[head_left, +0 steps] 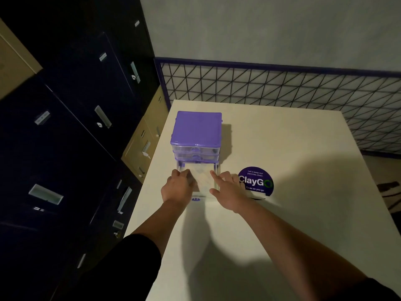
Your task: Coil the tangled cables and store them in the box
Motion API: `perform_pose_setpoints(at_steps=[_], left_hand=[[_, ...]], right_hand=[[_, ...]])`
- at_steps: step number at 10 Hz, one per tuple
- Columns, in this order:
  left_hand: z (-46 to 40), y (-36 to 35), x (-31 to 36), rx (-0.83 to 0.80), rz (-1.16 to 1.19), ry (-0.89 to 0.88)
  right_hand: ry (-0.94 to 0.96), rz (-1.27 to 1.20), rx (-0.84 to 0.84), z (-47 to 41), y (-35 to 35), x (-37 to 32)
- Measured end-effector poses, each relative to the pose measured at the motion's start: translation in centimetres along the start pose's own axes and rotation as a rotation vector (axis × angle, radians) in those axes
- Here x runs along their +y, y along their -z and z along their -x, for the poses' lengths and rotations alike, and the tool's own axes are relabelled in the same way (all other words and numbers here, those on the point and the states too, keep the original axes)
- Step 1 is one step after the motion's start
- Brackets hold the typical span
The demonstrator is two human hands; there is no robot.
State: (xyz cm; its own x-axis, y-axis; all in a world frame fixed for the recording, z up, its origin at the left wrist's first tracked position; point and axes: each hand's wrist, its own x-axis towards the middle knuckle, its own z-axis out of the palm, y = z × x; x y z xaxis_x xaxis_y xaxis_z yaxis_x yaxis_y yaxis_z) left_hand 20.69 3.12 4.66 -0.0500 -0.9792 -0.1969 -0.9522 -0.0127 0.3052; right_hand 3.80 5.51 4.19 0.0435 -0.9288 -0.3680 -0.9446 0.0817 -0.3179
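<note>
Now both hands reach into the pulled-out bottom drawer, left hand fingers curled at its left edge, right hand fingers spread.

the drawer box is purple plastic with a smooth, faintly glossy lid; its drawers are clear plastic. the table is smooth matt white. the filing cabinets look like dark painted metal with a dull sheen. the round sticker is glossy

Single head-worn wide-angle view, looking forward and steeply down, close over the white table, wall beyond
</note>
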Motion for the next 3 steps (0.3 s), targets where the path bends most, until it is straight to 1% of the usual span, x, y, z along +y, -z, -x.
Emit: perform_pose_setpoints(at_steps=[1, 2, 3], left_hand=[[0.2, 0.6, 0.5, -0.048, -0.047, -0.021], [0.5, 1.1, 1.7, -0.009, -0.084, -0.046], [0.7, 0.9, 3.6, -0.024, -0.076, -0.082]], right_hand=[[0.017, -0.047, 0.015, 1.2, 1.2, 1.5], [-0.009, -0.045, 0.024, 2.0, 2.4, 3.4], [-0.025, -0.032, 0.028, 2.9, 4.0, 5.1]])
